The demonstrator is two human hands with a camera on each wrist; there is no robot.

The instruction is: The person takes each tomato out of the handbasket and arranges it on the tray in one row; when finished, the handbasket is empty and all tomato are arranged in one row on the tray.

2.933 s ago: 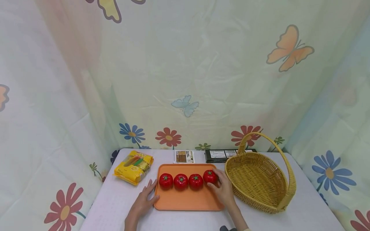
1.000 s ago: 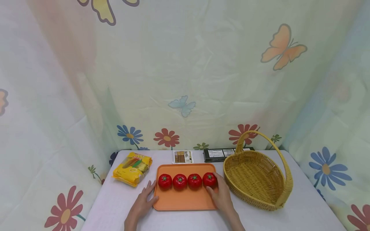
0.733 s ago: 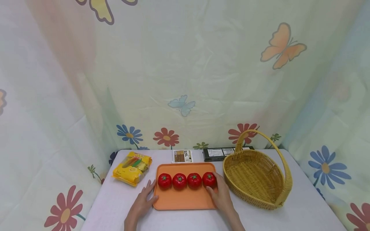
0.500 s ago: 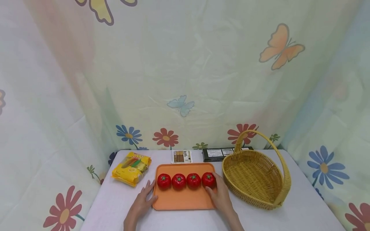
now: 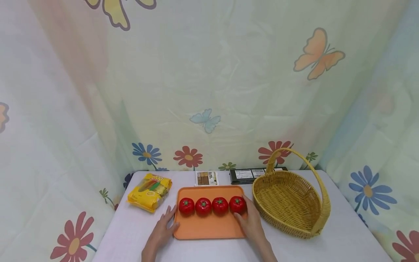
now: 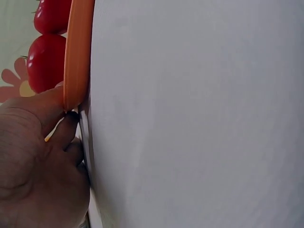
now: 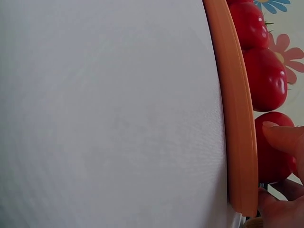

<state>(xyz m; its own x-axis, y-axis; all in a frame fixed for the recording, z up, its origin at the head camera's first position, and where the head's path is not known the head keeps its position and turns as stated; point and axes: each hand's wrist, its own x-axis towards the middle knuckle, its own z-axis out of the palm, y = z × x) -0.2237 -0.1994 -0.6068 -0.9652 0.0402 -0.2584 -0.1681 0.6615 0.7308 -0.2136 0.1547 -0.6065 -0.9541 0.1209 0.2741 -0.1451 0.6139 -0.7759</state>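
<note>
Several glossy red tomatoes with green tops stand in a row on an orange tray (image 5: pixel 209 230). My right hand (image 5: pixel 252 222) holds the rightmost tomato (image 5: pixel 236 205), thumb at its near side and fingers round its right side; that tomato rests on the tray. In the right wrist view the thumb (image 7: pixel 284 137) presses on the tomato's red skin. My left hand (image 5: pixel 161 230) touches the tray's left edge with its fingers fairly straight and spread, next to the leftmost tomato (image 5: pixel 186 206). The left wrist view shows the thumb lying over the tray's rim (image 6: pixel 78 61).
A wicker basket (image 5: pixel 288 203) with a tall handle stands right of the tray, close to my right hand. Behind the tray lie a small white packet (image 5: pixel 207 178) and a black box (image 5: pixel 243 176). A yellow food package (image 5: pixel 150 192) lies at the left.
Since the earliest frame, the rightmost tomato has moved slightly toward me, level with the others, with my right hand on it. Lately both hands stay still; the view has shifted slightly.
</note>
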